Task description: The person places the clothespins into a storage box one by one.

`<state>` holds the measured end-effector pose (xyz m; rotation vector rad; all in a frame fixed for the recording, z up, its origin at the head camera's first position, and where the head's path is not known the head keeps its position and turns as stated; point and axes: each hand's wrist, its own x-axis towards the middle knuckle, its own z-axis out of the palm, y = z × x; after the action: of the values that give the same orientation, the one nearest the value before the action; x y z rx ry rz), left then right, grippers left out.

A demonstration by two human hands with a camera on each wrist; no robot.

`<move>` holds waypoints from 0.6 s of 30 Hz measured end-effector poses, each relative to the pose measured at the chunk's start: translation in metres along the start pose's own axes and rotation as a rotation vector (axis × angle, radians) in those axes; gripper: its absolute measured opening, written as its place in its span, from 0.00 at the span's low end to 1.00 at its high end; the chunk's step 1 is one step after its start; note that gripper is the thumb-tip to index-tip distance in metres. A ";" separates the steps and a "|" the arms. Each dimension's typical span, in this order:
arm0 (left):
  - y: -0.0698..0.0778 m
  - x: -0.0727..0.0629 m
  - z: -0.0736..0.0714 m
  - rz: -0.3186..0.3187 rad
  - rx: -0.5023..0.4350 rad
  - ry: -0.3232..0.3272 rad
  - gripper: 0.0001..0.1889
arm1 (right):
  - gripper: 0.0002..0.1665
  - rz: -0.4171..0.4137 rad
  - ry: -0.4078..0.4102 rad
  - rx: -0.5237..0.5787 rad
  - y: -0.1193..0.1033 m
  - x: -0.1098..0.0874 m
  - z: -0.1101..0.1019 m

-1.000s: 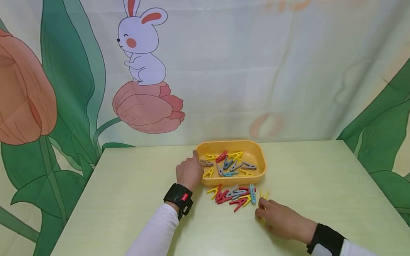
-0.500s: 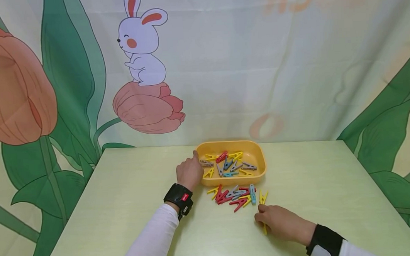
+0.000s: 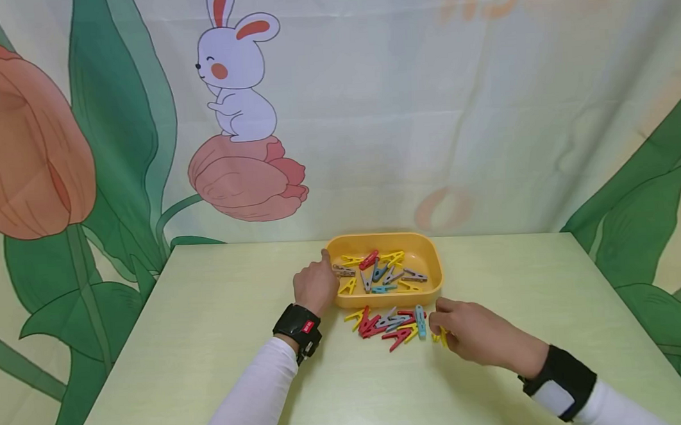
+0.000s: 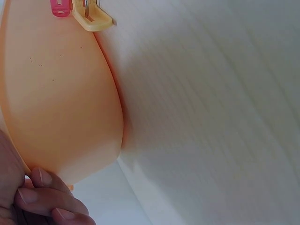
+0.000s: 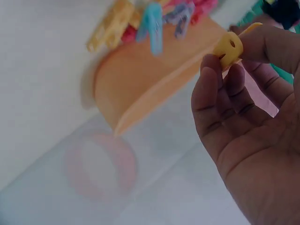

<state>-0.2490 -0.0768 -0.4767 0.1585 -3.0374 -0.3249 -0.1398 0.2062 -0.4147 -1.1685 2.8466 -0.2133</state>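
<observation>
Yellow peg (image 5: 228, 49) is pinched in the right hand's (image 3: 480, 335) thumb and fingertips, near the tray (image 3: 388, 300); the left hand (image 3: 315, 287), fingers curled, grips the tray's left end.

Yellow rectangular tray (image 3: 391, 299) near far edge of table (image 3: 208, 341), left hand (image 3: 317, 285) gripping its left end. Multicoloured clothespins (image 3: 380, 272) inside; loose pile (image 3: 401, 337) just nearside. Right hand (image 3: 481, 331) pinching yellow clothespin (image 3: 443, 339).

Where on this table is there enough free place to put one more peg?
Bare table extends from the left hand to the left edge, right of the tray beyond the right hand, and between the sleeves. Crowded: the pegs heaped in front of the tray, with more inside it.
</observation>
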 end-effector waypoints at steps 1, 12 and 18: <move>0.000 0.000 0.000 0.002 0.000 0.000 0.32 | 0.13 0.009 0.018 -0.001 0.001 0.000 -0.006; -0.001 0.001 0.001 0.012 0.002 0.023 0.31 | 0.12 0.019 0.162 0.003 0.023 0.007 -0.056; -0.002 0.001 0.001 0.008 -0.004 0.012 0.31 | 0.12 0.005 0.206 0.003 0.039 0.020 -0.068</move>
<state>-0.2502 -0.0785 -0.4781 0.1480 -3.0244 -0.3275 -0.1877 0.2269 -0.3537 -1.2040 3.0227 -0.3576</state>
